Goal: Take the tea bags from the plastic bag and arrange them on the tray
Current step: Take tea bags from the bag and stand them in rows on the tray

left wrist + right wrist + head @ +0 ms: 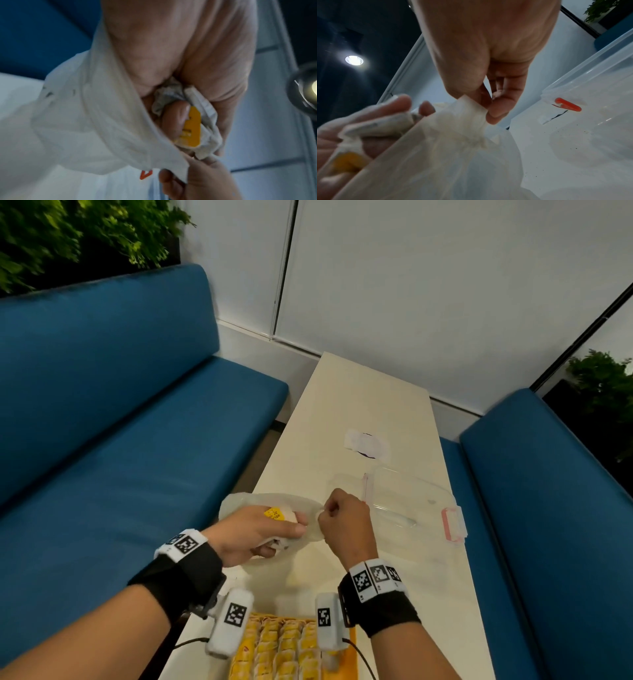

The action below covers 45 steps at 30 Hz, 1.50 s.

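While hands clutch, clear container beyond.

Thin, crinkly translucent plastic bag; crumpled paper tea bags w/ yellow tag; clear glossy plastic container; smooth matt table; matt blue cloth benches.

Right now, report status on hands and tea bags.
Left hand grips tea bags. Right hand pinches plastic bag rim. Tray nearly full. Nothing blocking.
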Motion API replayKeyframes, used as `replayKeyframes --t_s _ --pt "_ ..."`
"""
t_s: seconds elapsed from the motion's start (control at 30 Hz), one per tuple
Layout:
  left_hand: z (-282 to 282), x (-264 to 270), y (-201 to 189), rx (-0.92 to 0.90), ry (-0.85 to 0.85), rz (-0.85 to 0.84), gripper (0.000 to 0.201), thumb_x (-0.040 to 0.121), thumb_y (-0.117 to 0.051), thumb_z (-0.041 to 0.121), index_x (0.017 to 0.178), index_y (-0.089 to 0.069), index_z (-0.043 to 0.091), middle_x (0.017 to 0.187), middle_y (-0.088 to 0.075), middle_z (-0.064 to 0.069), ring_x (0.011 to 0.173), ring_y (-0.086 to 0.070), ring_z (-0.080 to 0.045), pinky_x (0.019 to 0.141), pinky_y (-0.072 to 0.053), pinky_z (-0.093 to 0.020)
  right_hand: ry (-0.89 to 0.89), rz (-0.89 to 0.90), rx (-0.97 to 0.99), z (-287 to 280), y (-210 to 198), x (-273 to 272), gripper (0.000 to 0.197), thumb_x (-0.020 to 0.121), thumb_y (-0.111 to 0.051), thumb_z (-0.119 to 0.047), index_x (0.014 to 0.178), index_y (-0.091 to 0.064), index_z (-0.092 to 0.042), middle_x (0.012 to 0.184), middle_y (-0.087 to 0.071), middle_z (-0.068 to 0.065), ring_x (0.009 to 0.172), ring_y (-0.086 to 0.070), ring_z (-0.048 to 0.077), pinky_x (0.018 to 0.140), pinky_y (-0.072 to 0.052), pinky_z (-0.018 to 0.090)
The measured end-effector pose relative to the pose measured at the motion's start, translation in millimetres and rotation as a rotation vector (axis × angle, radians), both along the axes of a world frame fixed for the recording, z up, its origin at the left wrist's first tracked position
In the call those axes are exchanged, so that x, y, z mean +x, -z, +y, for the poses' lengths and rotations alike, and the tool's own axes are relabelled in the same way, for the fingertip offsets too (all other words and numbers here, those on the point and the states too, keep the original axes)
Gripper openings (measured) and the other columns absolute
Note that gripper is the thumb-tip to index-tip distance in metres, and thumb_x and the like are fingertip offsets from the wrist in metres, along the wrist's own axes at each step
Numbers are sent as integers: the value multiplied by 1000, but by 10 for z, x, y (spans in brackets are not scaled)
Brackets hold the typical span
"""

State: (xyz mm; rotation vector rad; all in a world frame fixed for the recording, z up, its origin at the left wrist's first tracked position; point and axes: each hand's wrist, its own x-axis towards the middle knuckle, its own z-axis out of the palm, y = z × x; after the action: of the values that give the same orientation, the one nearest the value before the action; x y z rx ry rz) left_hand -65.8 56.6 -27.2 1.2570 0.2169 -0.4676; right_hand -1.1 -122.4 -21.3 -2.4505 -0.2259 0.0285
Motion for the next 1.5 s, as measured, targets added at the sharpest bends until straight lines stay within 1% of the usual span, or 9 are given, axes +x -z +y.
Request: replayKeyframes --t_s 0.13,0.47,0.63,0.73,0.9,1.13,1.27,1.4,1.5 --pt "186 -237 25 -264 30 -26 40 70 -88 18 104 -70 7 89 -60 -13 64 -52 -17 40 -30 -17 -28 -10 -44 19 -37 -5 12 81 -50 -4 76 -56 -12 77 -59 7 65 -55 20 54 -44 28" --pt "151 -778 411 -198 -110 136 55 69 -88 42 109 -73 9 92 -62 -14 64 -51 -16 39 -33 -19 22 74 -203 -365 182 16 19 89 -50 -3 86 -67 -12 86 -69 8 82 -64 26 74 -53 32" --pt "-73 -979 490 -219 -85 246 58 85 -68 61 112 -72 10 86 -57 -12 60 -48 -17 41 -35 -21 23 178 -235 -537 262 -198 26 89 -61 -14 115 -62 -17 112 -61 5 100 -61 21 82 -49 29" --pt "-180 -1036 485 -224 -104 290 63 88 -55 68 108 -74 10 82 -57 -14 59 -50 -19 43 -31 -21 7 47 -179 -538 146 -453 38 88 -63 -16 124 -55 -23 117 -50 -1 91 -61 18 79 -50 30" --pt "-343 -1058 468 -197 -112 328 71 92 -43 73 97 -73 9 74 -58 -15 54 -49 -20 44 -26 -21 -315 160 122 -324 -80 -1028 20 83 -76 -26 102 -71 -30 100 -60 -10 78 -62 9 73 -48 13" --pt "-514 -1101 458 -101 -119 331 76 90 -35 81 90 -68 12 66 -56 -12 51 -48 -18 45 -27 -22 -502 229 67 -202 86 -1282 27 78 -77 -28 104 -72 -33 97 -53 -13 78 -61 13 80 -53 25" --pt "-537 -1111 478 -137 -89 322 81 87 -35 85 88 -72 12 65 -55 -11 52 -48 -18 46 -25 -22 -489 169 87 -199 158 -1300 15 86 -71 -18 99 -77 -25 92 -55 -9 80 -59 10 78 -51 23" --pt "-472 -1135 582 -231 -36 255 92 84 -40 88 112 -72 6 76 -58 -12 60 -52 -19 46 -25 -23 -364 141 201 -211 135 -1251 10 85 -72 -13 82 -74 -23 86 -62 -8 79 -63 7 73 -49 15" --pt "-424 -1169 623 -209 2 156 71 79 -64 77 108 -70 13 83 -58 -10 65 -52 -17 48 -27 -24 -261 192 260 -234 103 -1200 8 85 -72 -13 83 -73 -21 83 -68 -4 75 -67 9 69 -53 20"
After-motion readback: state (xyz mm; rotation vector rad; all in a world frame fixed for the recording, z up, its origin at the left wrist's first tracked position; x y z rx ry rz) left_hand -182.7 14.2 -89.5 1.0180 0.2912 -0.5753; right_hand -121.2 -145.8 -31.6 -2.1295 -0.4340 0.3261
